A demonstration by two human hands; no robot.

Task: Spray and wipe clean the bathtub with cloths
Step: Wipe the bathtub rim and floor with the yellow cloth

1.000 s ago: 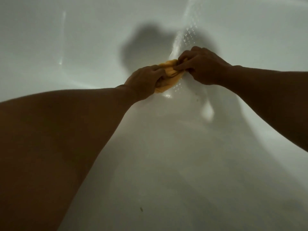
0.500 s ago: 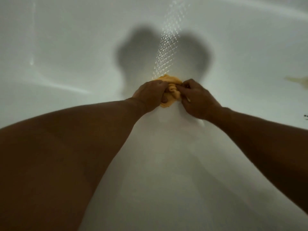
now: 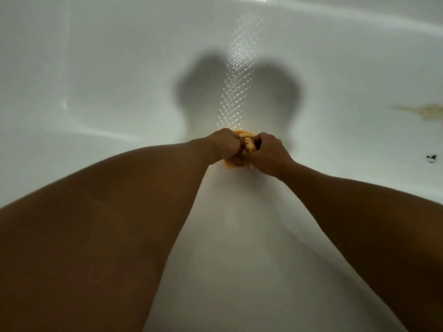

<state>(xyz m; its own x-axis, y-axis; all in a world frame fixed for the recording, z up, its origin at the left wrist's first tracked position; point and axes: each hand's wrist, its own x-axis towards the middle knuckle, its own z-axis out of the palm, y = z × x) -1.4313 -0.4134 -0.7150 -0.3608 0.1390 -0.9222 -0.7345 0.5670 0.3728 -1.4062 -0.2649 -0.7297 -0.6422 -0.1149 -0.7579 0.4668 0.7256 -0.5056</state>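
Observation:
A yellow cloth [image 3: 248,145] is bunched and twisted into a tight roll between my two hands, above the inside of the white bathtub [image 3: 100,87]. My left hand [image 3: 224,147] grips its left end with curled fingers. My right hand [image 3: 269,154] grips the right end the same way. The fists nearly touch, and most of the cloth is hidden inside them. Both forearms stretch out from the lower corners of the view.
A brownish-yellow stain [image 3: 426,111] marks the tub surface at the far right, with a small dark speck [image 3: 431,158] below it. A diamond-textured strip [image 3: 237,75] catches the light beyond my hands. The tub rim [image 3: 311,10] curves across the top.
Both hands have closed together on the cloth, twisting it into a tighter roll. The view has tilted, so the hands sit lower in the frame and more of the stain shows.

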